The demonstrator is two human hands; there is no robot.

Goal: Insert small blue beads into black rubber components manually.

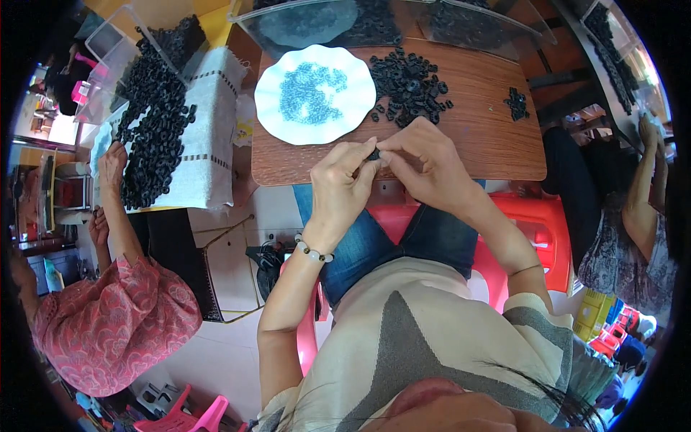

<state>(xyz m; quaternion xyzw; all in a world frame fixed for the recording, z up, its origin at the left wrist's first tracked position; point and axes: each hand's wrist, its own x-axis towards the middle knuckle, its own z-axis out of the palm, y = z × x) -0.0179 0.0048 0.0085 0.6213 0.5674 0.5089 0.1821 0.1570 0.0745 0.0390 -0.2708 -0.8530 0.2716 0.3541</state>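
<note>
Above the near edge of the brown wooden table (475, 155), my two hands meet fingertip to fingertip. A small black plastic part (373, 154) is pinched in my left hand (340, 176). My right hand (430, 164) has its thumb and forefinger closed at the same part; whether they also hold some tiny piece is too small to make out. Just beyond my hands stands a white scalloped plate (268, 108) with many tiny clear pieces (309, 92) spread on it. Right of the plate lies a heap of black plastic parts (410, 85), and a smaller cluster (516, 104) sits at the table's right.
Clear plastic bins (317, 32) of black parts line the table's far edge. At left, a cloth-covered table (212, 137) bears a large spill of black parts (155, 129), where a person in a red patterned top (119, 324) works. Another person (622, 237) is at right.
</note>
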